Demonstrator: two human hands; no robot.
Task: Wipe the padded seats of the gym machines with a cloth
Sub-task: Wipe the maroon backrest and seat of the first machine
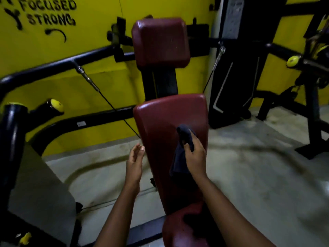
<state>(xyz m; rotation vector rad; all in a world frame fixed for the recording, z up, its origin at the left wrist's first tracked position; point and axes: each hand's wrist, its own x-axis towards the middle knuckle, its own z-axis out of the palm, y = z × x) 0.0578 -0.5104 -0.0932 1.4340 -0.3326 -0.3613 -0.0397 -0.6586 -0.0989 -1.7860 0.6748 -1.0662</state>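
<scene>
A dark red padded back rest [160, 125] rises at the centre of the head view, with a square red head pad [161, 41] above it and a red seat pad [178, 230] at the bottom. My right hand [195, 155] is shut on a dark blue cloth [183, 139] and holds it against the right half of the back rest. Part of the cloth hangs below that hand. My left hand [135, 163] hovers with fingers apart just off the pad's left edge, holding nothing.
Black steel frame tubes [53, 65] with yellow end caps [57, 105] curve on the left, with thin cables [106, 98] running to the seat. A black weight stack [233, 77] and another machine [313, 97] stand on the right. Yellow wall behind, grey concrete floor [249, 166].
</scene>
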